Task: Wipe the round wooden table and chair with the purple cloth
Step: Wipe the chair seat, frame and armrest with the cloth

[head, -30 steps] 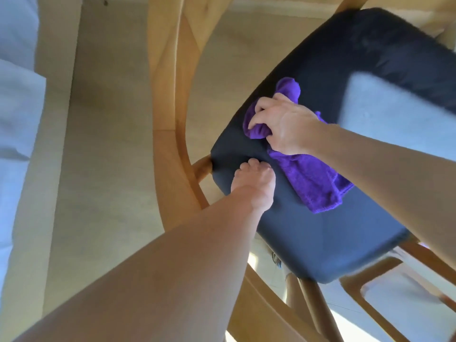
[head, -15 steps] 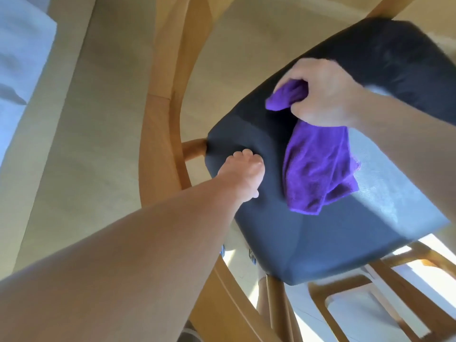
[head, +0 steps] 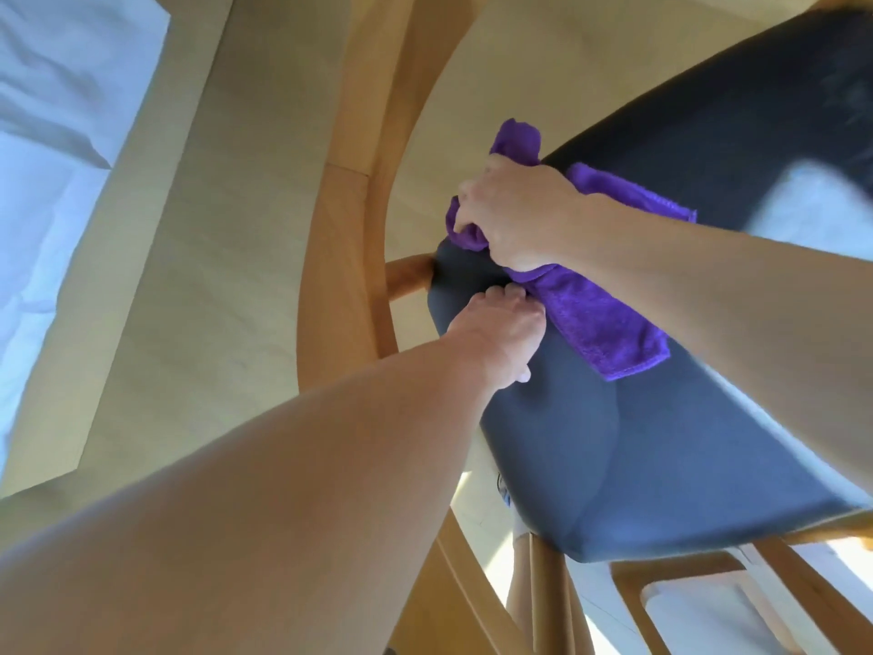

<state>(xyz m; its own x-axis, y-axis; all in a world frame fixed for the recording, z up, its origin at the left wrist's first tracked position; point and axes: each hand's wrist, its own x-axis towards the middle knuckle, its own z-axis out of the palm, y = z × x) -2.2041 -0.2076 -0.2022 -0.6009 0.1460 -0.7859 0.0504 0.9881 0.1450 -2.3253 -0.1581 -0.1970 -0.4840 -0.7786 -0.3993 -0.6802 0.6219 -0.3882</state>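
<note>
The chair fills the right half of the view: a dark blue padded seat (head: 661,465) on a curved light-wood frame (head: 345,238). My right hand (head: 515,215) grips the bunched purple cloth (head: 609,323) at the seat's back left corner, and the rest of the cloth trails flat across the cushion. Just below it my left hand (head: 500,333) presses on the seat's left edge, fingers curled over the rim and close to the cloth. The round table is out of view.
Beige floor (head: 226,276) lies under and left of the chair. White bedding (head: 56,182) runs along the left edge. Wooden chair legs and rungs (head: 661,583) show at the bottom right, with sunlit patches on the floor.
My right hand has swept the cloth from the seat's middle to its back left corner. My left hand stays on the seat's edge. The view has shifted closer.
</note>
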